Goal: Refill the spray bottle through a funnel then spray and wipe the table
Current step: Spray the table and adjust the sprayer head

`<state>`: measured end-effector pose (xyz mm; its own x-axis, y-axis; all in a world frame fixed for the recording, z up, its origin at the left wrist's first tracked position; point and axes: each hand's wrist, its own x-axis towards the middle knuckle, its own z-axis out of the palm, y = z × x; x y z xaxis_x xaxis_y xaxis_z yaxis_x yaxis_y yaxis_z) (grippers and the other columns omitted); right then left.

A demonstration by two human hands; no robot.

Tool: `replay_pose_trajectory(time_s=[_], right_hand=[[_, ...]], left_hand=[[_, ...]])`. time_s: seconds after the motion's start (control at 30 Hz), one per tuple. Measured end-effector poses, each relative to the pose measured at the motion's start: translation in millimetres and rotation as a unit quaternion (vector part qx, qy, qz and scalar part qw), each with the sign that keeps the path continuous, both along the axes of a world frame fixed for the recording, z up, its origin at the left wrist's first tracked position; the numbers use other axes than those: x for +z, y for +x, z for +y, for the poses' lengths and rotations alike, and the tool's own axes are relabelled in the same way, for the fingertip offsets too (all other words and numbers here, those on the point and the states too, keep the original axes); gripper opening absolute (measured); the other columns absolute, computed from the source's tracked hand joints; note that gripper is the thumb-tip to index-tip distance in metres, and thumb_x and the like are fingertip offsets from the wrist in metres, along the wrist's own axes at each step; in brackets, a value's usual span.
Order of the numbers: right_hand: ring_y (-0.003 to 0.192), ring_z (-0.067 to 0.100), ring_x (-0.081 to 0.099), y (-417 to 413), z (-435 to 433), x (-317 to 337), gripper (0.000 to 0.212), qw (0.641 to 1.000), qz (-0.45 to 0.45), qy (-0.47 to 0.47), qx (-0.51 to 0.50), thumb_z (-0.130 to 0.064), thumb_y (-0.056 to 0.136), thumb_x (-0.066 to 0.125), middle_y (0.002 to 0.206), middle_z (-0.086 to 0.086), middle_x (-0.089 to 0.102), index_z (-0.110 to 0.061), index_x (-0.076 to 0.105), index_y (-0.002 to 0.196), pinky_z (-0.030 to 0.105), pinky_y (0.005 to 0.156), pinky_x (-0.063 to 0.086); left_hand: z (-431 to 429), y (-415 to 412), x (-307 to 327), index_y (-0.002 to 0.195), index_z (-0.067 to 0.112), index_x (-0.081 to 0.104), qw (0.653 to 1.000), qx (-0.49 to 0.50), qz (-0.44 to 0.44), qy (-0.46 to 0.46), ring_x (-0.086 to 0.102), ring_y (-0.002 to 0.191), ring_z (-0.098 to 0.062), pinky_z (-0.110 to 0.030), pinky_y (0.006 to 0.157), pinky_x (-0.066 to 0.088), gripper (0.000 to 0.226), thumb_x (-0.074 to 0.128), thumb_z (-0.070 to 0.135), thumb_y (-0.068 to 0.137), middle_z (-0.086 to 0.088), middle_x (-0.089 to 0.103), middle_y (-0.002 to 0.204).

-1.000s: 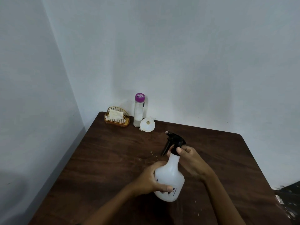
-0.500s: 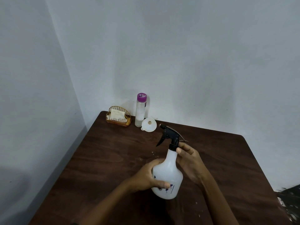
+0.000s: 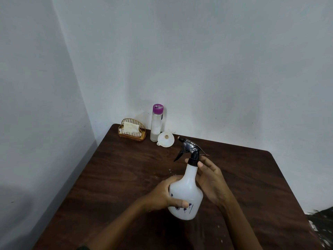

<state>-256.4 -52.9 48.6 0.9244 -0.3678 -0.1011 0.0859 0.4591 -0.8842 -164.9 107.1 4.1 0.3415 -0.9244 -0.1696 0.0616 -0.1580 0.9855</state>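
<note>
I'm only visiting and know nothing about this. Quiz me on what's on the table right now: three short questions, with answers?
1. True or false: the white funnel sits in the neck of the spray bottle.
2. Which hand grips the spray bottle's body? A left, B right, C neither.
3. Fill in: the clear bottle by the wall has a ____ cap.
Key: 1 false, the funnel lies on the table beside the clear bottle. 2 A, the left hand. 3 purple.
</note>
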Motion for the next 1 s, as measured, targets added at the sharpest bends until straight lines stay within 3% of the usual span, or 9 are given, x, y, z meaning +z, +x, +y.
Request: replay_pose_trajectory(time_s=[0.13,0.23,0.3,0.53,0.73,1.0], right_hand=[[0.099,0.026,0.064,0,-1,3,0.076,1.000,-0.015,-0.017,0.010,-0.035,0.057,0.085,0.107,0.020,0.066,0.002,0.058,0.117,0.032,0.080,0.054],[0.085,0.018,0.066,4,-1,5,0.070,0.997,0.027,-0.070,-0.036,-0.038,0.037,0.093,0.090,0.006,0.071,-0.009,0.069,0.096,0.027,0.070,0.055],[0.085,0.018,0.066,4,-2,6,0.066,0.994,0.034,-0.094,-0.041,-0.040,0.034,0.093,0.089,0.006,0.072,-0.012,0.072,0.090,0.027,0.072,0.055],[0.099,0.022,0.066,4,-18,25,0.072,0.998,-0.024,-0.054,-0.021,-0.035,0.046,0.091,0.101,0.013,0.071,-0.003,0.064,0.105,0.029,0.079,0.055],[0.096,0.023,0.067,13,-33,48,0.082,0.994,-0.063,-0.038,-0.084,-0.031,0.045,0.092,0.102,0.012,0.071,0.002,0.059,0.113,0.028,0.076,0.056],[0.093,0.021,0.067,13,-57,86,0.069,0.980,-0.105,-0.100,-0.135,-0.035,0.048,0.090,0.096,0.007,0.072,-0.004,0.062,0.103,0.032,0.072,0.056]], left_hand=[[0,1,-1,0.123,0.032,0.047,1.000,-0.009,-0.009,0.007,0.064,0.106,-0.016,-0.032,0.084,0.056,0.069,0.083,0.019,0.065,0.000,0.061,0.117],[1,0,-5,0.125,0.029,0.047,1.000,-0.008,-0.010,0.010,0.063,0.107,-0.020,-0.036,0.086,0.056,0.073,0.084,0.025,0.062,-0.002,0.062,0.118],[2,0,-5,0.124,0.030,0.047,1.000,-0.009,-0.008,0.012,0.064,0.106,-0.020,-0.036,0.086,0.056,0.073,0.083,0.026,0.061,-0.001,0.062,0.116],[5,3,-9,0.127,0.027,0.047,0.999,-0.026,-0.024,0.030,0.063,0.108,-0.020,-0.038,0.089,0.055,0.076,0.084,0.027,0.061,-0.003,0.062,0.119],[4,7,-16,0.128,0.028,0.047,0.996,-0.027,-0.055,0.057,0.060,0.111,-0.020,-0.038,0.092,0.054,0.080,0.085,0.033,0.058,0.001,0.059,0.122],[14,12,-29,0.125,0.029,0.050,0.994,-0.014,-0.070,0.081,0.062,0.108,-0.015,-0.037,0.091,0.054,0.078,0.087,0.034,0.056,0.003,0.061,0.120]])
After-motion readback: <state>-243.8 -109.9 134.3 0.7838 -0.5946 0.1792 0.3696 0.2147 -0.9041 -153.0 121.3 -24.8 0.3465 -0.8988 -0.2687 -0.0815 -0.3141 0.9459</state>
